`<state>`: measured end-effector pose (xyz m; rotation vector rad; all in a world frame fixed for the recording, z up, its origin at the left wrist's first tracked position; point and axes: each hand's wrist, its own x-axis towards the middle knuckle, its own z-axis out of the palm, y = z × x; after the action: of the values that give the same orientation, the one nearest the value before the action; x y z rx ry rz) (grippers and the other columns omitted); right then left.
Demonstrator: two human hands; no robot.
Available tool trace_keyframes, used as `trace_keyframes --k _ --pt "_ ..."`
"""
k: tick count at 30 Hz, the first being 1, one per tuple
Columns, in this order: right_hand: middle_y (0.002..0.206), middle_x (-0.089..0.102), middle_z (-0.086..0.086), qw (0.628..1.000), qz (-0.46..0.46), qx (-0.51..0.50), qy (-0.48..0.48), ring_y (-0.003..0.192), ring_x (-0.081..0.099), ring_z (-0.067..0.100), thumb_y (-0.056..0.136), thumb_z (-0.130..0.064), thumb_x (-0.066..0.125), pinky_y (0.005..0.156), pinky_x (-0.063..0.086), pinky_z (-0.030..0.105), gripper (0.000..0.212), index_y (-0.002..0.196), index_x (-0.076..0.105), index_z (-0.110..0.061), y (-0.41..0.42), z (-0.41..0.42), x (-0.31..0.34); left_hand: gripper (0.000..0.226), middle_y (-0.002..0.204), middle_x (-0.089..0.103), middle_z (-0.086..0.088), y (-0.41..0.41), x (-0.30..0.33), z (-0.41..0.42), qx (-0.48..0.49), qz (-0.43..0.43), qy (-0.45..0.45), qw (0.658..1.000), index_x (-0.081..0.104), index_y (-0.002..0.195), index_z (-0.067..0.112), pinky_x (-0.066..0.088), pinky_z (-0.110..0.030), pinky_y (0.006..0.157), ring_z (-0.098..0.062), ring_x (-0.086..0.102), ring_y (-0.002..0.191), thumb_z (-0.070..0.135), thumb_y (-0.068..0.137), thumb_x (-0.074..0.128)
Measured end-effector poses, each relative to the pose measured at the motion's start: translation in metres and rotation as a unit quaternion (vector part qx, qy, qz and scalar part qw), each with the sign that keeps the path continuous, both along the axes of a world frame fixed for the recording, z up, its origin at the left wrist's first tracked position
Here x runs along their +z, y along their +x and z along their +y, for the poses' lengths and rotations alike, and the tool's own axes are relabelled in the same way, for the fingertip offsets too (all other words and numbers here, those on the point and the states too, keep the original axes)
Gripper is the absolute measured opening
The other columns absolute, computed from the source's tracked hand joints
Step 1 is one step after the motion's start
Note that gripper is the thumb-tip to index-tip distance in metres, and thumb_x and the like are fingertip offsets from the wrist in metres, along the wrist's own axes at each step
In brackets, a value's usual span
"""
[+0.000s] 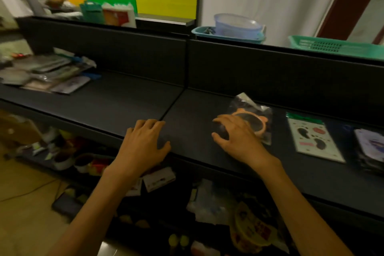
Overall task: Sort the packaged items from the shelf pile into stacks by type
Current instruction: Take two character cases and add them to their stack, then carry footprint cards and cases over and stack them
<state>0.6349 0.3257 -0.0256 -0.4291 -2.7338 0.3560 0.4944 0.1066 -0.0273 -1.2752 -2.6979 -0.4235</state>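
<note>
Resting right hand (239, 139) on unreadable packet (254, 119)

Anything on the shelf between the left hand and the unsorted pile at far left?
Nothing: in the head view the dark shelf is bare from the left hand up to the pile of packets.

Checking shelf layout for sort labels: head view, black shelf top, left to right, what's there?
Pile of packaged items → left hand → right hand on the clear packet with the orange-rimmed item → white card packet → dark packets at the right edge.
</note>
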Motion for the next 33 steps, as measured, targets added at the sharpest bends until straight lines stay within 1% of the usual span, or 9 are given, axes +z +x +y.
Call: trace_keyframes --k 3,7,11,14,18,24,27,30,33 --pt "0.14 0.045 -0.002 0.999 -0.005 0.029 0.015 0.128 0.037 0.017 0.089 -0.041 0.055 0.106 0.026 0.034 0.046 0.132 0.048 -0.023 -0.046 -0.028 0.002 0.064 0.142 0.041 0.001 -0.033 -0.002 -0.034 0.023 -0.002 0.005 1.0 0.034 0.142 0.023 0.036 -0.043 0.101 -0.024 0.033 0.129 0.051 0.087 0.051" --pt "0.139 0.045 -0.003 0.998 -0.018 0.056 0.018 0.128 0.036 0.016 0.09 -0.041 0.053 0.104 0.024 0.031 0.046 0.132 0.047 -0.024 -0.104 -0.058 -0.001 0.064 0.142 0.041 0.001 -0.08 -0.005 -0.068 0.047 -0.006 0.011 0.999 0.034 0.142 0.023 0.038 -0.043 0.101 -0.024 0.033 0.129 0.051 0.087 0.051" --pt "0.14 0.044 -0.003 0.997 -0.019 0.068 0.021 0.129 0.036 0.015 0.09 -0.043 0.053 0.104 0.023 0.03 0.047 0.133 0.046 -0.024 -0.16 -0.08 -0.006 0.065 0.143 0.04 0.0 -0.133 -0.009 -0.093 0.068 -0.004 0.012 0.998 0.034 0.143 0.022 0.037 -0.043 0.101 -0.025 0.033 0.13 0.05 0.087 0.052" --pt "0.141 0.043 -0.004 0.997 -0.028 0.071 0.026 0.129 0.035 0.014 0.09 -0.043 0.052 0.104 0.022 0.028 0.048 0.134 0.044 -0.025 -0.206 -0.091 -0.009 0.065 0.143 0.04 -0.001 -0.181 -0.01 -0.103 0.065 0.006 0.006 0.998 0.034 0.142 0.022 0.037 -0.044 0.099 -0.025 0.033 0.13 0.05 0.087 0.053" --pt "0.143 0.041 -0.003 0.997 -0.037 0.058 0.035 0.13 0.034 0.015 0.09 -0.045 0.052 0.106 0.022 0.03 0.051 0.136 0.043 -0.025 -0.265 -0.101 -0.011 0.064 0.143 0.04 0.0 -0.247 -0.008 -0.112 0.057 0.008 -0.001 0.998 0.034 0.142 0.022 0.036 -0.042 0.099 -0.025 0.032 0.13 0.049 0.087 0.052" --pt "0.144 0.039 -0.005 0.998 -0.048 0.021 0.02 0.132 0.032 0.014 0.089 -0.048 0.052 0.107 0.021 0.031 0.054 0.137 0.04 -0.029 -0.342 -0.114 -0.007 0.064 0.144 0.039 -0.001 -0.332 0.002 -0.124 0.046 0.024 -0.008 0.999 0.034 0.142 0.022 0.034 -0.042 0.101 -0.025 0.033 0.131 0.048 0.087 0.052" --pt "0.144 0.039 -0.005 0.999 -0.044 0.013 0.025 0.132 0.032 0.014 0.088 -0.049 0.052 0.104 0.02 0.028 0.054 0.137 0.04 -0.03 -0.375 -0.122 -0.004 0.063 0.145 0.04 -0.002 -0.367 0.009 -0.13 0.037 0.029 -0.002 0.999 0.036 0.142 0.021 0.034 -0.042 0.104 -0.025 0.033 0.131 0.046 0.086 0.054" --pt "0.143 0.039 -0.007 0.999 -0.039 -0.002 0.022 0.131 0.033 0.013 0.086 -0.051 0.052 0.099 0.017 0.026 0.055 0.136 0.039 -0.033 -0.404 -0.13 -0.004 0.062 0.143 0.042 -0.002 -0.401 0.018 -0.136 0.03 0.041 0.015 0.999 0.038 0.14 0.022 0.035 -0.04 0.102 -0.024 0.036 0.129 0.045 0.085 0.057" --pt "0.14 0.04 -0.009 0.999 -0.037 -0.021 0.022 0.128 0.034 0.012 0.085 -0.051 0.053 0.095 0.018 0.025 0.055 0.135 0.039 -0.035 -0.433 -0.141 -0.004 0.062 0.141 0.043 -0.004 -0.437 0.023 -0.143 0.022 0.046 0.022 0.998 0.037 0.139 0.024 0.035 -0.042 0.102 -0.025 0.036 0.128 0.047 0.085 0.057"
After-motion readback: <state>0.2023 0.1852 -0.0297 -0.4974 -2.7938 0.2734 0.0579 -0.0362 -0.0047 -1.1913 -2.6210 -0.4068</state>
